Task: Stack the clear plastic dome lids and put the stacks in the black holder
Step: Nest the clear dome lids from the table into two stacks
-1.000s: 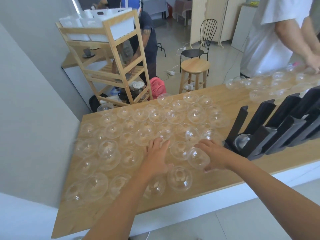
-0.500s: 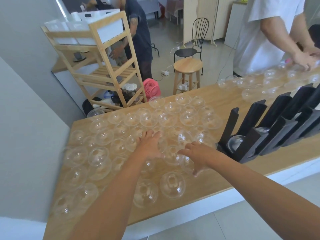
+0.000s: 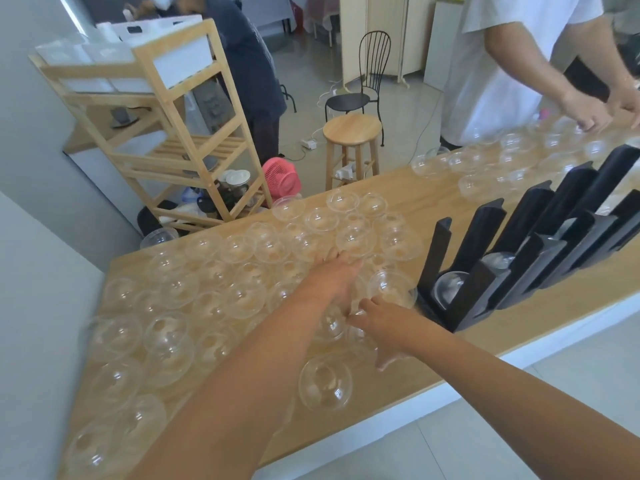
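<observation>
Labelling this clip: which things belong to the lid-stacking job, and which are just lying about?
In the job: dome lids, black holder, table.
Lying about: stool, chair, pink fan, wooden shelf.

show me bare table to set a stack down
Bare wooden table shows along the near edge before the black slotted holder, and beyond it between the two clusters of clear plastic dome lids. Left of the holder is crowded.
</observation>
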A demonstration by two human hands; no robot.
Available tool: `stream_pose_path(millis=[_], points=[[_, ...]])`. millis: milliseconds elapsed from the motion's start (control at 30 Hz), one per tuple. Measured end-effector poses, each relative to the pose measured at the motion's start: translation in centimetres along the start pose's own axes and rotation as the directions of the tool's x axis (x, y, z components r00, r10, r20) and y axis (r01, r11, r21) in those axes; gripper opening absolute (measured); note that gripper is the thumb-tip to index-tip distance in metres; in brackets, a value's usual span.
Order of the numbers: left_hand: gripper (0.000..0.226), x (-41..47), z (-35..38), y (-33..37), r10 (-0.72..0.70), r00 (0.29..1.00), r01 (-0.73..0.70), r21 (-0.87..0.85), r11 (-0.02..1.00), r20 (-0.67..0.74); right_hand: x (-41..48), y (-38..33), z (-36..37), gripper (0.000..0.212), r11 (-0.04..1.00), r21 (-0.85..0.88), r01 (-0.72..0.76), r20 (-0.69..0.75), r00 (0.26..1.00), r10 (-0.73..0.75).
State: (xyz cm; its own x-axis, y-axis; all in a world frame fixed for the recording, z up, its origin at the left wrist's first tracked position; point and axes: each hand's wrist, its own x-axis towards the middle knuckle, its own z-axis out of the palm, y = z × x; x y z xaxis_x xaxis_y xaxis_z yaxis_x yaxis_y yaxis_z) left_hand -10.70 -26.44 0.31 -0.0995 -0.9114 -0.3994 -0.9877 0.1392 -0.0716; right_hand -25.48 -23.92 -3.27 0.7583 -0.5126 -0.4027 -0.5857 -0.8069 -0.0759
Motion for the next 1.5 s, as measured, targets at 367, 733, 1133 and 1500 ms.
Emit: stream_pose_path(millis=[367,733,1133,1500], points=[[0.112,2.2,1.3,0.9,0.015,1.000,-0.013,0.165,0.986,-0.006,-1.1,0.8,0.6,0.106,1.000,0.030,-0.005,-0.027,1.000,0.006],[0.112,-5.0,-1.4,-5.7,-0.144,0.966,0.008,-0.533,0.846,-0.215,-1.7,0.7,-0.5,0.089,0.965,0.261,-0.033,-0.140,0.988,0.072],[0.108,-9.2,2.4,-8.4,-0.189,0.973,0.124,-0.391,0.912,-0.131,-1.2,-0.5,-0.6,0.082,0.907,0.416,-0.064,-0.208,0.965,0.163],[0.111,-5.5,3.7,-7.2,-0.215,0.973,0.229,-0.237,0.944,0.086,-3.9,-0.2,3.2,0.070,0.815,0.571,-0.096,-0.235,0.933,0.274]])
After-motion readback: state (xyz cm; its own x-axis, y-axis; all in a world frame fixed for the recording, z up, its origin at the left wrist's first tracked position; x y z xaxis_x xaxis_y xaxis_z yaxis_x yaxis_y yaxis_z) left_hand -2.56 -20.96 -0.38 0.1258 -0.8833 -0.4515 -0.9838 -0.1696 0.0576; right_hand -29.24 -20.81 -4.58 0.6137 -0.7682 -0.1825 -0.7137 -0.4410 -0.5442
